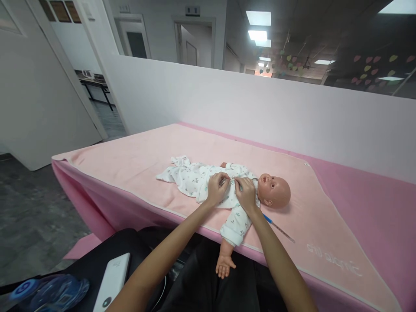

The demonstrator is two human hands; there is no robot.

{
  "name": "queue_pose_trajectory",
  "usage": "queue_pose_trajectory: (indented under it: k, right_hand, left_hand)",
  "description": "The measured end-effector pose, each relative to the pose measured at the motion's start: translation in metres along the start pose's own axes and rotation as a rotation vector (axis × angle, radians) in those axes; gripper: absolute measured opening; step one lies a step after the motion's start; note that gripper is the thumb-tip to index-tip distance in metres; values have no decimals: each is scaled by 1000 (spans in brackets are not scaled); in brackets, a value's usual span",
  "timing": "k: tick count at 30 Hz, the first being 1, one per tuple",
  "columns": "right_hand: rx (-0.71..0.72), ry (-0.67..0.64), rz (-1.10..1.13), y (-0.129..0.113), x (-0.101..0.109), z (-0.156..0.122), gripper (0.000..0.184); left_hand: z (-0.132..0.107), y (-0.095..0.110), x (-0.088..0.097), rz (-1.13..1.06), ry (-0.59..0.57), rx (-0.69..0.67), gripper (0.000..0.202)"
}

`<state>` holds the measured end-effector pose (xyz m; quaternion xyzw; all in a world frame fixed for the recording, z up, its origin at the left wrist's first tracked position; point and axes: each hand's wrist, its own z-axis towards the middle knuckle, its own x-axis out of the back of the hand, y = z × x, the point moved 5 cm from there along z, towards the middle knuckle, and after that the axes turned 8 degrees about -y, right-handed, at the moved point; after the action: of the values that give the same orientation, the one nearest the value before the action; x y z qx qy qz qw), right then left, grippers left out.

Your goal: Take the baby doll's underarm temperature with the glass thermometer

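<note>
A baby doll lies on its back with its head to the right, dressed in a white printed top and white trousers. Over the doll's chest, my left hand pinches the front of the top. Close beside it, my right hand has its fingers closed on the same cloth nearer the neck. The bit of fabric between the fingertips is small and partly hidden. One doll arm hangs over the near table edge. Near my right wrist lies a thin pen-like stick with a blue end.
A pale pink blanket covers much of the table over a darker pink cloth. A white wall rises behind. At lower left, a white power bank or phone-like device and a water bottle rest on a black seat.
</note>
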<state>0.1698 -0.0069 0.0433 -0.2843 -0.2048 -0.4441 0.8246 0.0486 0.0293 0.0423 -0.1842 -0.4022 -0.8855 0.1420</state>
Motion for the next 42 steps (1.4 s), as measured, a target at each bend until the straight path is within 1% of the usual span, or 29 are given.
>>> queue_pose_trajectory:
  k: [2,5,8,11,13,21,28,33,36,38,39,40,42]
  right_hand:
    - [-14,14,0,1,0,0,17]
    - [-40,31,-7,1,0,0,16]
    - [-54,46,-7,1,-1,1,15]
    - [-58,51,-7,0,-1,1,15]
    - [-61,49,-10,0,-1,2,15]
    - [-78,9,-32,0,0,3,15]
    - [-89,11,-58,-1,-2,4,15]
    - [-72,19,-82,-3,-3,4,16]
    - [-55,48,-81,-4,0,3,16]
    - [-25,73,-93,-6,3,3,16]
    - [-1,79,-108,-9,5,3,15]
    - [30,76,-127,-12,5,3,14]
    - [104,51,-158,-21,4,3,12]
  left_hand:
    - [0,0,1,31,44,-18,9]
    - [-2,3,1,99,90,-93,12]
    - [-3,6,-1,190,87,-166,16]
    - [-4,7,-2,260,75,-198,20]
    - [-4,8,-3,277,68,-203,20]
    - [-3,17,-5,339,8,-185,9]
    - [-3,18,-6,342,-14,-187,10]
    - [-6,19,5,298,26,-222,13]
    - [-8,16,19,258,120,-231,13]
    - [-8,11,31,226,191,-202,14]
    - [-7,7,36,216,201,-189,14]
    - [-6,4,40,214,186,-182,14]
    - [-3,-2,42,239,81,-207,13]
